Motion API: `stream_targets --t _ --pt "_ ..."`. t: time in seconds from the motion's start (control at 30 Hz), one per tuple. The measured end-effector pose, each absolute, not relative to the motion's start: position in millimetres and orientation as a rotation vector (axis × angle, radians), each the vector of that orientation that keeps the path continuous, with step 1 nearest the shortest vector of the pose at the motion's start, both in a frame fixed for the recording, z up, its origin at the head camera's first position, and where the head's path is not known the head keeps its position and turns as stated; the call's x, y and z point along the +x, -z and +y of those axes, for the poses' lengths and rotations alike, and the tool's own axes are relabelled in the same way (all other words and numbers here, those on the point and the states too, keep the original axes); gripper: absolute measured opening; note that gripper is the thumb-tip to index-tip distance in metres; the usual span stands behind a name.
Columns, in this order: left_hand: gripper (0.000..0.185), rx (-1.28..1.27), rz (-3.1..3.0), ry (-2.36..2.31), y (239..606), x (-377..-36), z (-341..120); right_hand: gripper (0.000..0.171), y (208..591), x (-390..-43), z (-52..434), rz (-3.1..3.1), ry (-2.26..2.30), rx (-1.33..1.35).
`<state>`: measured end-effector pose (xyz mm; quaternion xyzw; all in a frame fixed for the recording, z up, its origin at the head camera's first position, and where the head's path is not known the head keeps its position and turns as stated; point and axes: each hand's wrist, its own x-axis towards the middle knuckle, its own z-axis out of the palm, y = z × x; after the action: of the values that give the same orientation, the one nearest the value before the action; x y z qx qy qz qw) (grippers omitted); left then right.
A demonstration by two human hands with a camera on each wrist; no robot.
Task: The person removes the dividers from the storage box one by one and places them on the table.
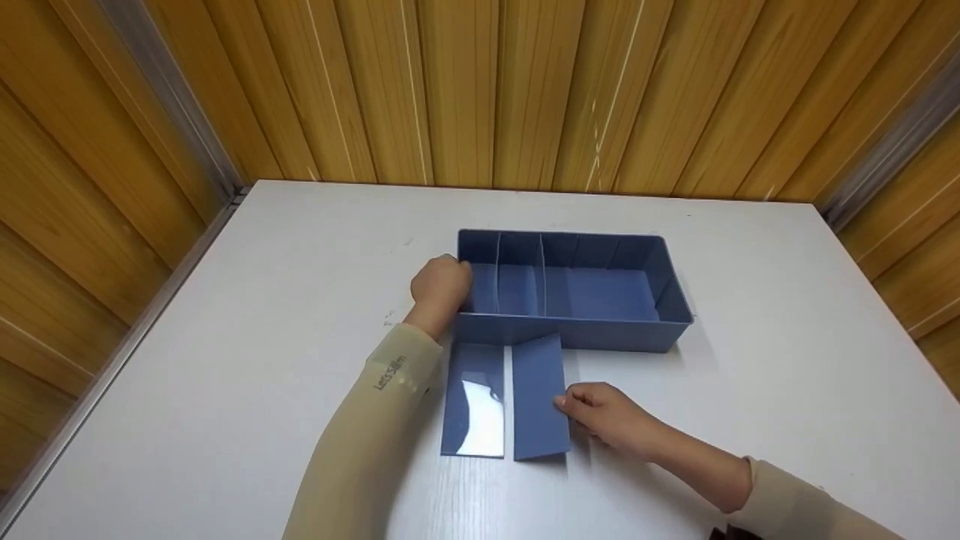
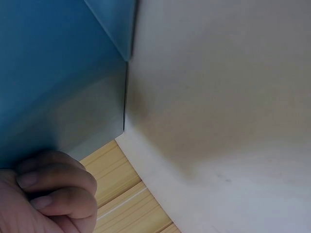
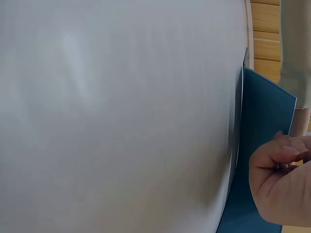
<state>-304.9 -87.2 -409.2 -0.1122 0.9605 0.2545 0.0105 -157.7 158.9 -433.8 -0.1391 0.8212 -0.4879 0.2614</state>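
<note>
A blue plastic box (image 1: 600, 335) stands on the white table, with two upright dividers (image 1: 520, 277) inside its left part. My left hand (image 1: 441, 279) grips the box's left wall; in the left wrist view its fingers (image 2: 65, 187) are curled by the blue side. In front of the box, my right hand (image 1: 611, 416) pinches the right edge of a loose blue divider panel (image 1: 538, 405), which is tilted up from the table. A second blue divider panel (image 1: 465, 364), glossy with a bright reflection, lies flat just to its left.
The white table (image 1: 225, 360) reaches back to a wood-patterned wall (image 1: 525, 97). Metal posts stand at the back left and back right corners. The box's wide right compartment (image 1: 600, 292) has no divider across it. A small dark object (image 1: 733, 533) shows at the bottom edge.
</note>
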Motion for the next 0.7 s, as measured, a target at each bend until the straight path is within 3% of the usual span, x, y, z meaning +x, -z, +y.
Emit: stream_targets --t 0.7 --pt "0.044 -0.377 2.982 -0.819 405.6 -305.8 -81.9 0.042 432.2 -156.9 156.5 2.379 1.175 -0.415"
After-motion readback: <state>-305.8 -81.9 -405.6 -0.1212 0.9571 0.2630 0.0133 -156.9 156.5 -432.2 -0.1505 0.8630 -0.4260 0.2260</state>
